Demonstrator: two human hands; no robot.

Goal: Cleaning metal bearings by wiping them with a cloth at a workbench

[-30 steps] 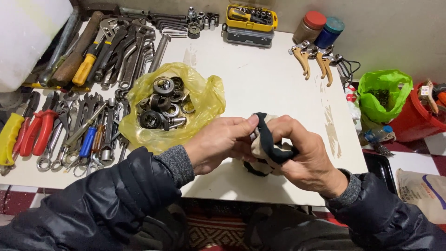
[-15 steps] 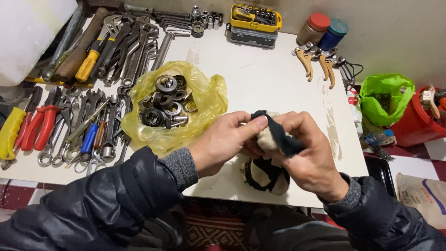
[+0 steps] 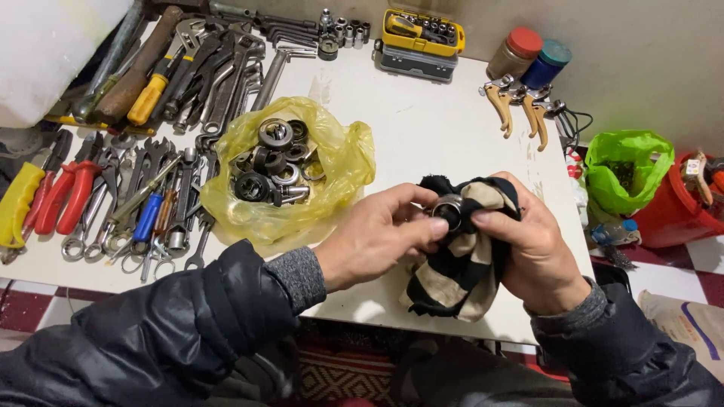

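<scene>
My left hand (image 3: 381, 230) and my right hand (image 3: 532, 241) meet over the front of the white table (image 3: 437, 128). Between their fingertips sits a small round metal part (image 3: 448, 209), a ring or bearing. My right hand also grips a black and cream striped cloth (image 3: 452, 271), which wraps around the part and hangs down over the table's front edge. My left thumb and fingers pinch the part from the left. Just left of my hands lies an open yellow plastic bag (image 3: 332, 173) holding several similar dark metal rings (image 3: 268, 162).
Spanners, pliers and screwdrivers (image 3: 128, 196) cover the table's left side. A yellow socket case (image 3: 421, 34), two jars (image 3: 528, 53) and tan-handled pruners (image 3: 516, 105) stand at the back. A green bag (image 3: 626, 162) and red bucket (image 3: 690, 218) sit to the right, off the table.
The cloth has opened and now hangs down from my right hand. The metal ring, hidden in the bundle before, shows between my fingertips. My hands have lifted slightly.
</scene>
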